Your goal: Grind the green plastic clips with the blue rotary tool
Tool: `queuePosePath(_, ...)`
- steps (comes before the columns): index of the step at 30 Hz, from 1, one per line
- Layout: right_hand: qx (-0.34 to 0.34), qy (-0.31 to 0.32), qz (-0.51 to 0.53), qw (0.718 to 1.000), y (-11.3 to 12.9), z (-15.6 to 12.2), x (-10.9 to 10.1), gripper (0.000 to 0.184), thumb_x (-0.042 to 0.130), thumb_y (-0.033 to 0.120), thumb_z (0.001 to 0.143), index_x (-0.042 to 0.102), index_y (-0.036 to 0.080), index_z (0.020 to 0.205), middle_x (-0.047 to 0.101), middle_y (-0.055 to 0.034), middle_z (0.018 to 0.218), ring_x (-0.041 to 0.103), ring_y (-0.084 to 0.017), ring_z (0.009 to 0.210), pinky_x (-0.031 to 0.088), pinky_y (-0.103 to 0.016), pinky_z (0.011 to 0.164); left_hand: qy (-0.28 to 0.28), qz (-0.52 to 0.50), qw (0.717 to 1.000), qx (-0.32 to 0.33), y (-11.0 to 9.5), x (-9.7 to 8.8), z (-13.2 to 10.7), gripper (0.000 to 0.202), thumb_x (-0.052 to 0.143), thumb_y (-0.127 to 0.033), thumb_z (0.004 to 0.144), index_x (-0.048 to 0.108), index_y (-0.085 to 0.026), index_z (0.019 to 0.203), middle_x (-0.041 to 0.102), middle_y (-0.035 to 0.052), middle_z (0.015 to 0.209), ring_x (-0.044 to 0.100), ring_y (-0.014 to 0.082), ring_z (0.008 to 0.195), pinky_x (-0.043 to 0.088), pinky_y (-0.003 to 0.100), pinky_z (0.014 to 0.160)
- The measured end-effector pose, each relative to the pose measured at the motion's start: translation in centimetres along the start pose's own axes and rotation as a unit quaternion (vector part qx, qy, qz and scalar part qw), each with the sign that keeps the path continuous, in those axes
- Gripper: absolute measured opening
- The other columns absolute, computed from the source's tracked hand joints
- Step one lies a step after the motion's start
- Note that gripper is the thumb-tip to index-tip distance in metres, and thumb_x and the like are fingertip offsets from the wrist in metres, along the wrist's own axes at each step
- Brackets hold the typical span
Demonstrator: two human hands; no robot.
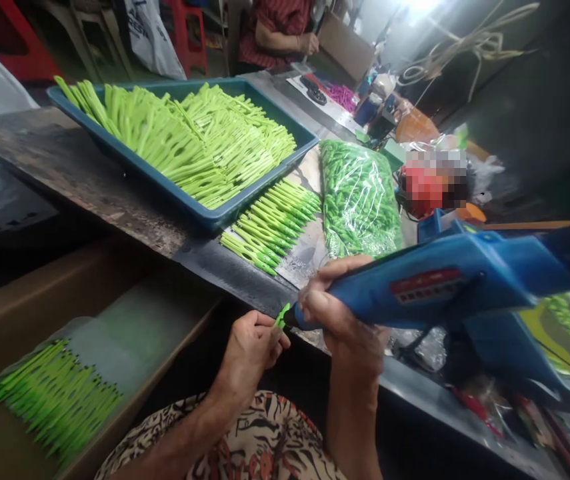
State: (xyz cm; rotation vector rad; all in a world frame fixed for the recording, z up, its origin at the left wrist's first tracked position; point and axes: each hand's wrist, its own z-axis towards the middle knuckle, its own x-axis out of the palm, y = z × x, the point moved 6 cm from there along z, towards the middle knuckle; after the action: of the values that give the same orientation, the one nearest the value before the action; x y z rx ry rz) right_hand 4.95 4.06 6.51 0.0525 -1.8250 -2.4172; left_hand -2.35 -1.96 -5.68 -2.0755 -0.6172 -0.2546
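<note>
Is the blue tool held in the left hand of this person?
No, the right hand grips the blue tool, while the left hand holds a small green piece at the tool's tip.

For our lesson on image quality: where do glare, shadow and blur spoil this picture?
Head view: lamp blown out white, glare streaking the green bag; head view: deep shadow under the table; head view: blue tool blurred, its label unreadable.
</note>
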Motion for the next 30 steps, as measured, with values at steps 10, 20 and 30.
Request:
queuePosePath(10, -0.106, -0.035, 0.108, 0.988, 2.7, -1.2, -3.6, 0.020, 0.054, 0.015, 0.064, 0.055, 0.019, 0.083, 0.052, 0.0018, 0.058, 0.047, -0.010, 0.046, 0.039, -0.029, 0.049, 0.068, 0.042, 0.996, 0.029, -0.4, -0.9, -0.2, 0.021, 0.058, -0.034, 0.075, 0.049, -0.015, 0.076, 0.055, -0.0013, 0.059, 0.036, 0.0044, 0.045, 0.020, 0.016, 0.039)
queuePosePath(20, -0.145, 0.040, 0.109, 0.983, 1.2, -1.7, -6.0, 0.019, 0.058, 0.022, 0.070, 0.057, 0.022, 0.089, 0.057, 0.0029, 0.059, 0.046, -0.009, 0.037, 0.041, -0.026, 0.039, 0.027, 0.221, 0.961, 0.166, -5.9, -2.2, 0.1, 0.020, 0.045, -0.036, 0.084, 0.049, -0.018, 0.080, 0.056, -0.0001, 0.069, 0.045, 0.0098, 0.057, 0.037, 0.022, 0.053)
queuePosePath(30, -0.084, -0.074, 0.146, 0.983, 0.2, -2.4, -7.3, 0.019, 0.063, 0.030, 0.073, 0.054, 0.020, 0.087, 0.054, 0.0025, 0.059, 0.045, -0.007, 0.043, 0.038, -0.024, 0.044, -0.038, 0.481, 0.817, 0.317, -12.0, -0.5, 4.0, 0.017, 0.044, -0.025, 0.081, 0.052, -0.017, 0.093, 0.057, 0.0016, 0.080, 0.054, 0.0171, 0.077, 0.040, 0.027, 0.070)
